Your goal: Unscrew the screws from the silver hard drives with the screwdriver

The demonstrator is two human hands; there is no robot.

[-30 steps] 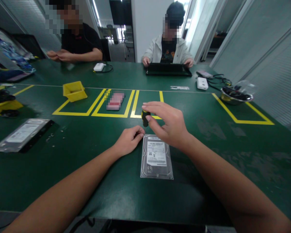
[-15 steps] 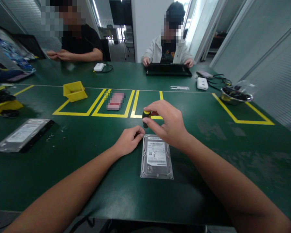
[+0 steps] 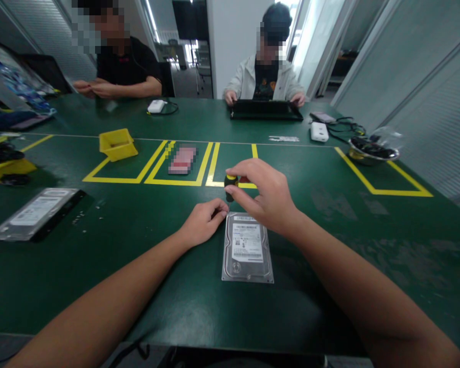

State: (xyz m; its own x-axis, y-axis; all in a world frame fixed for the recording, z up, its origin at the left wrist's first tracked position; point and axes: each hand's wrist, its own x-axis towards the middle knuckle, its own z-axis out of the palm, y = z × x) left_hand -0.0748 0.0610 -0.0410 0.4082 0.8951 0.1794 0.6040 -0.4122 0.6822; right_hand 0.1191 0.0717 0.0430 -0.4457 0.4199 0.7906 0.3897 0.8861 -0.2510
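A silver hard drive (image 3: 247, 250) with a white label lies flat on the green table. Between the thumb and fingers of my right hand (image 3: 266, 197) is a stubby black-and-yellow screwdriver (image 3: 230, 188), upright above the drive's far left corner. Its thin shaft points down; where the tip rests is too small to tell. My left hand (image 3: 205, 222) lies on the table beside that same corner, thumb and fingers pinched together. Whether those fingertips grip the drive's edge, the shaft or a small part is hidden.
Another hard drive (image 3: 36, 212) lies at the left. Beyond are a yellow bin (image 3: 118, 144), a pink blurred item (image 3: 183, 159), yellow tape outlines and a metal bowl (image 3: 373, 153) of dark parts. Across the table, one person holds a black panel (image 3: 266, 110); another sits at left.
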